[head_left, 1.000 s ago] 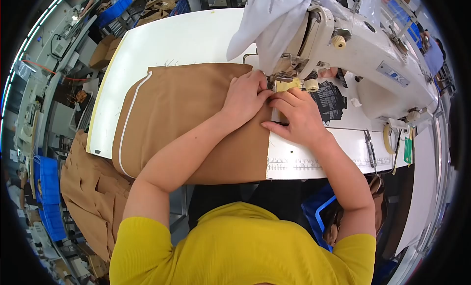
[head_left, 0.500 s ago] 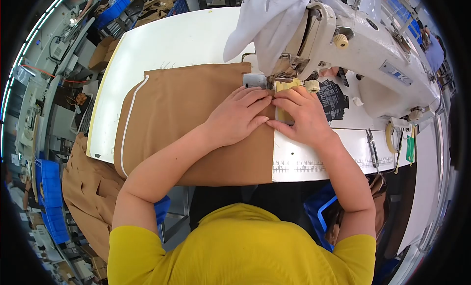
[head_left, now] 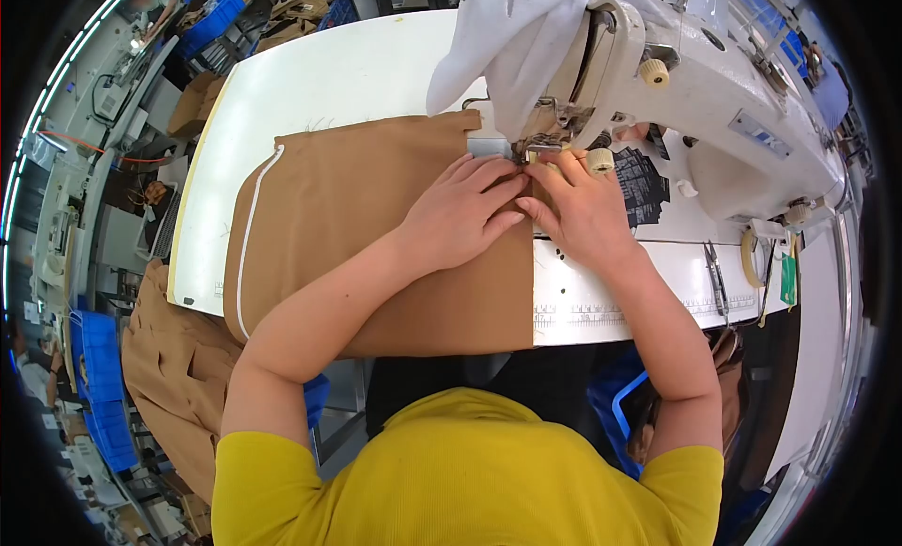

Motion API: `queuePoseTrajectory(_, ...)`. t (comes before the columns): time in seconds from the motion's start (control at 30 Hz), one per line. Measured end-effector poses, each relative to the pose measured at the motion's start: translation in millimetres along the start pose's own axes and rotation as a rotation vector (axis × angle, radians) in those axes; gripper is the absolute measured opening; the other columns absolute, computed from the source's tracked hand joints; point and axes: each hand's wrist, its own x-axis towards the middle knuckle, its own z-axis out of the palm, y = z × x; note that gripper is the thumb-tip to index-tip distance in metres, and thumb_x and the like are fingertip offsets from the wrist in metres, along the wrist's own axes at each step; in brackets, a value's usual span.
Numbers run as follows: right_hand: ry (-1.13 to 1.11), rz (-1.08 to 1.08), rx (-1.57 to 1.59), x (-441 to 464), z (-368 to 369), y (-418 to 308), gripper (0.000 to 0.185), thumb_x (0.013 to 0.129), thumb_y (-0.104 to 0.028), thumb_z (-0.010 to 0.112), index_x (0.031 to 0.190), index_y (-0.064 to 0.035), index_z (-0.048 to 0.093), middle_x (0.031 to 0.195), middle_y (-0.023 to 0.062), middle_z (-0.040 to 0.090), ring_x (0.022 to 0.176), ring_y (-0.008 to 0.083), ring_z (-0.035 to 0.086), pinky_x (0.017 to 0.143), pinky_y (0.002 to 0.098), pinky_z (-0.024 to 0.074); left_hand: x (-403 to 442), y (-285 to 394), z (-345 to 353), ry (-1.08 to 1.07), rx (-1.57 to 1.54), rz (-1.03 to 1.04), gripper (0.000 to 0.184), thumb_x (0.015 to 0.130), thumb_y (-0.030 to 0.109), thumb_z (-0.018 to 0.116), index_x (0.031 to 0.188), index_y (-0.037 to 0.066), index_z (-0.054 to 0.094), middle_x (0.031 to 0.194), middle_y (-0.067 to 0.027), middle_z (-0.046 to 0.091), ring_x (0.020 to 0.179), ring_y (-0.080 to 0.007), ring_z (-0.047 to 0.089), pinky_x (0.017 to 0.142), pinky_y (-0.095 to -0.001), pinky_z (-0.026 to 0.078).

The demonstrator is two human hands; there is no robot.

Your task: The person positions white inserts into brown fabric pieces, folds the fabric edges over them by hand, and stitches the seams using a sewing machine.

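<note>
A brown fabric panel [head_left: 376, 302] with a white strip along its left edge lies on the white sewing table [head_left: 319, 76]. My left hand [head_left: 465, 212] rests on the panel near its right edge, fingers bent toward the needle area. At that edge, just below the presser foot [head_left: 545, 148] of the sewing machine [head_left: 733, 123], my right hand [head_left: 578, 208] has its thumb and fingertips drawn together on the fabric. Whether my left fingers pinch the cloth cannot be made out.
Black printed labels [head_left: 641, 187] lie right of the needle area. Small scissors [head_left: 717, 278] and a tape roll [head_left: 752, 257] sit at the right. White cloth [head_left: 512, 48] hangs over the machine. Brown fabric [head_left: 178, 358] hangs at the left; a person [head_left: 155, 6] is at far upper left.
The panel's lower part has shifted right, and its notched upper corner has come away from the presser foot. My left hand has moved down and left, its fingers more spread over the cloth.
</note>
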Motion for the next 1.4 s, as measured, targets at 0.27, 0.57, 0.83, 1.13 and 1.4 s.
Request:
queuePoseTrajectory(0.27, 0.101, 0.002, 0.072, -2.0, 2.9, 6.4, 0.031, 0.083, -0.028, 0.069, 0.106, -0.0084, 0.064, 0.105, 0.0068, 0.063, 0.092, 0.0265, 0.058, 0.082, 0.0389, 0.0423, -0.3, -1.5, 1.4, 0.019, 0.038, 0.031, 0.038, 0.089, 0.024, 0.062, 0.123, 0.007, 0.059, 0.125, -0.0103, 0.052, 0.117, -0.0309, 0.049, 0.104, -0.0452, 0.038)
queuePoseTrajectory(0.57, 0.522, 0.326, 0.582, -1.4, 2.2, 37.2, 0.016, 0.085, -0.012, 0.072, 0.093, -0.0006, 0.063, 0.09, 0.0071, 0.062, 0.078, 0.0164, 0.058, 0.073, 0.0269, 0.0463, 0.3, -3.6, 1.7, 0.018, 0.05, 0.051, 0.04, 0.09, 0.024, 0.061, 0.126, 0.008, 0.059, 0.123, -0.0115, 0.053, 0.114, -0.0318, 0.05, 0.1, -0.0431, 0.041)
queuePoseTrajectory(0.83, 0.584, 0.402, 0.792, 8.3, -7.8, 41.2, 0.019, 0.085, -0.011, 0.074, 0.078, 0.0042, 0.065, 0.093, 0.0085, 0.063, 0.092, 0.0146, 0.056, 0.09, 0.0267, 0.0416, 1.2, -2.9, 1.5, 0.006, 0.046, 0.038, 0.04, 0.089, 0.024, 0.061, 0.126, 0.008, 0.059, 0.124, -0.0113, 0.053, 0.113, -0.0316, 0.051, 0.098, -0.0423, 0.042)
queuePoseTrajectory(1.13, 0.476, 0.533, 0.61, -0.7, -24.3, 23.1, 0.022, 0.085, -0.008, 0.072, 0.072, 0.004, 0.061, 0.075, 0.0078, 0.061, 0.078, 0.0189, 0.059, 0.077, 0.028, 0.0452, -1.5, 1.0, -1.0, -0.019, 0.043, 0.036, 0.039, 0.089, 0.025, 0.062, 0.125, 0.009, 0.059, 0.126, -0.0103, 0.053, 0.116, -0.0316, 0.05, 0.1, -0.0429, 0.041)
queuePoseTrajectory(1.4, 0.298, -0.069, 0.787, -123.6, -29.3, -95.6, 0.014, 0.07, -0.005, 0.079, 0.078, -0.0041, 0.067, 0.058, 0.0048, 0.054, 0.048, 0.0198, 0.051, 0.044, 0.0301, 0.0382, 4.3, -10.1, -1.9, -0.033, 0.024, 0.038, 0.04, 0.09, 0.027, 0.061, 0.127, 0.011, 0.059, 0.124, -0.0122, 0.053, 0.118, -0.0323, 0.049, 0.102, -0.0424, 0.04)
